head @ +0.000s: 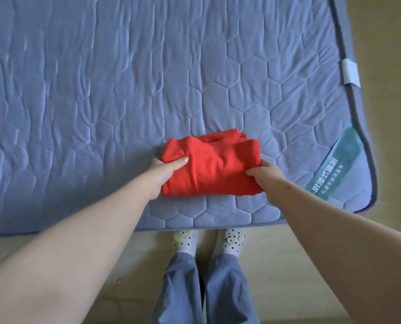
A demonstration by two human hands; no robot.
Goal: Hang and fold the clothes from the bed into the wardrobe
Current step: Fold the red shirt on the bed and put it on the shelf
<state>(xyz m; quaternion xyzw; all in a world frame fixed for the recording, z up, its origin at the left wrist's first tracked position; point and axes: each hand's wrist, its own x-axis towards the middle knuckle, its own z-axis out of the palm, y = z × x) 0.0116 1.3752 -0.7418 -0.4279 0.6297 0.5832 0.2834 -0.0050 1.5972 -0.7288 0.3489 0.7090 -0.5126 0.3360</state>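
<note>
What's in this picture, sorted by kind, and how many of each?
Red garment: 1
Hands: 2, the left hand and right hand, both gripping the garment
Blue bed pad: 1
Teal label: 1
White strap: 1
Spotted socks: 2
Trousers: 1
Total: 9
</note>
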